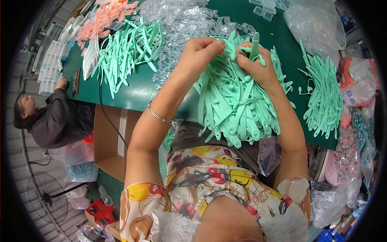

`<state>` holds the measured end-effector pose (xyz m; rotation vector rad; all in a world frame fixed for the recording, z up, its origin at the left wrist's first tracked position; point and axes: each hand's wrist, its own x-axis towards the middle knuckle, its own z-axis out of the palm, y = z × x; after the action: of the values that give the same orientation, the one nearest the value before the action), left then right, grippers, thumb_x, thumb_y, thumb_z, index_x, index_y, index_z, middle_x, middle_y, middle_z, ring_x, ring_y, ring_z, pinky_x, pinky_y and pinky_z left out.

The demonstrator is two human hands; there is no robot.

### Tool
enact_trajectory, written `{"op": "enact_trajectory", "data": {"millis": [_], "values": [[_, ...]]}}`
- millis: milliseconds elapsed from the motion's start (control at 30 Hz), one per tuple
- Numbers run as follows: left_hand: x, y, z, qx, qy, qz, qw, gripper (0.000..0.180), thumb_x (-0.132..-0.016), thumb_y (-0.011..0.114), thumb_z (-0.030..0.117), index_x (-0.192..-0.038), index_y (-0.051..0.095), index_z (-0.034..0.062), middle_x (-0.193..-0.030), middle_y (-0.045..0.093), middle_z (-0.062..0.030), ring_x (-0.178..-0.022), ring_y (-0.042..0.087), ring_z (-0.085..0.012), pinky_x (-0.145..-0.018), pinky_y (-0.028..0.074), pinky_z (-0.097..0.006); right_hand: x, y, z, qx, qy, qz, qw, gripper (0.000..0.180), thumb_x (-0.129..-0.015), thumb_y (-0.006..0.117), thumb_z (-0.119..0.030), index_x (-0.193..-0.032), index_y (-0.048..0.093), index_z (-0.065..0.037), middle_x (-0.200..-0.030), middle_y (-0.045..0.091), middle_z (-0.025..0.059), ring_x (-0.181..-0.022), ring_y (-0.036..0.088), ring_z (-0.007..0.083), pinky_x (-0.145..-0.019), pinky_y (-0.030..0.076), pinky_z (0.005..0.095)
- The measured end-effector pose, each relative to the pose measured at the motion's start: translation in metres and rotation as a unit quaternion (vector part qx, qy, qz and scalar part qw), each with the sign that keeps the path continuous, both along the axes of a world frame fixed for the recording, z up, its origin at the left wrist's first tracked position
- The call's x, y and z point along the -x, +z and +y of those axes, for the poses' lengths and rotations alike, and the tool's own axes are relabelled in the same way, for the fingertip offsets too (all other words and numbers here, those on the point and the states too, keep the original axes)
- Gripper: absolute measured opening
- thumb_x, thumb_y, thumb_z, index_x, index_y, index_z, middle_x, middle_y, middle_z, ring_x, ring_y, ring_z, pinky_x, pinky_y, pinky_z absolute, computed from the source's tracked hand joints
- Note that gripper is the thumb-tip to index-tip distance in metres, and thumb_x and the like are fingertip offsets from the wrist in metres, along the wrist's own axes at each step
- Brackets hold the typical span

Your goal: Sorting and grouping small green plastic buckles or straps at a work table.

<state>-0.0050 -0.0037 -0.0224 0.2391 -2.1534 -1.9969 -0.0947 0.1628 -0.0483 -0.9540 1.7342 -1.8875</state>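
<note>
- Mint-green strap (254, 45) stands upright at upper centre, pinched in the right hand (258, 66).
- Left hand (199, 54) closes its fingertips on the strap's end.
- Pile of green straps (236, 109) lies under both hands on the green table (137, 90).
- Clear plastic pieces (181, 20) spread at the top.

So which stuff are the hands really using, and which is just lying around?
In use:
left hand
right hand
mint-green strap pinched in the fingers
big strap heap under the hands
clear plastic pieces close by

Just lying about:
orange pieces
cardboard box
floor fan
plastic bag
another person at the table's far end
</note>
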Motion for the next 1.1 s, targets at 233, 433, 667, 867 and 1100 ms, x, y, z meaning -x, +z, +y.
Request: {"op": "enact_trajectory", "data": {"millis": [233, 433, 667, 867, 1100], "values": [[-0.001, -0.002, -0.003, -0.016, 0.024, 0.011, 1.0, 0.028, -0.087, 0.057, 0.025, -0.075, 0.06, 0.0002, -0.056, 0.042, 0.0063, -0.051, 0.032, -0.0028, -0.047, 0.023, -0.02, 0.004, 0.009, -0.003, -0.004, 0.026, -0.171, 0.985, 0.02, -0.081, 0.057, -0.021, -0.085, 0.062, -0.002, -0.073, 0.059, 0.0021, -0.063, 0.051, 0.0074, -0.059, 0.041, 0.0205], [-0.005, -0.004, -0.019, 0.025, 0.028, -0.024, 0.999, 0.026, -0.087, 0.057, 0.024, -0.078, 0.061, -0.0008, -0.056, 0.042, 0.0055, -0.052, 0.034, -0.003, -0.047, 0.025, -0.019, 0.018, 0.0, -0.004, 0.074, 0.08, -0.265, 0.958, 0.023, -0.085, 0.047, -0.015, -0.095, 0.058, 0.003, -0.077, 0.057, 0.0057, -0.065, 0.051, 0.0111, -0.06, 0.041, 0.0217], [0.004, -0.01, -0.01, 0.27, 0.131, 0.1, 0.949, 0.011, -0.078, 0.063, 0.014, -0.082, 0.063, 0.0038, -0.066, 0.054, -0.0023, -0.057, 0.049, -0.014, -0.053, 0.04, -0.026, 0.023, -0.001, -0.001, 0.081, 0.131, -0.286, 0.946, 0.03, -0.088, 0.04, -0.019, -0.1, 0.058, 0.002, -0.08, 0.054, 0.0048, -0.072, 0.051, 0.0105, -0.064, 0.042, 0.0226], [0.003, 0.013, 0.021, 0.435, 0.046, 0.299, 0.848, 0.015, -0.067, 0.068, 0.009, -0.082, 0.064, 0.0102, -0.084, 0.058, -0.0038, -0.078, 0.053, -0.0252, -0.066, 0.044, -0.035, 0.016, 0.01, -0.001, 0.085, 0.075, -0.287, 0.951, 0.035, -0.088, 0.038, -0.019, -0.111, 0.056, 0.0, -0.085, 0.051, 0.0003, -0.077, 0.048, 0.0087, -0.069, 0.041, 0.022], [-0.003, 0.001, 0.023, 0.496, -0.069, 0.216, 0.838, 0.009, -0.067, 0.068, 0.012, -0.074, 0.064, 0.0078, -0.085, 0.058, -0.003, -0.081, 0.052, -0.0243, -0.07, 0.043, -0.036, 0.02, 0.002, -0.001, 0.15, 0.075, -0.299, 0.939, 0.032, -0.094, 0.042, -0.021, -0.116, 0.055, -0.001, -0.072, 0.045, -0.0016, -0.064, 0.047, 0.008, -0.058, 0.039, 0.0206]]}}
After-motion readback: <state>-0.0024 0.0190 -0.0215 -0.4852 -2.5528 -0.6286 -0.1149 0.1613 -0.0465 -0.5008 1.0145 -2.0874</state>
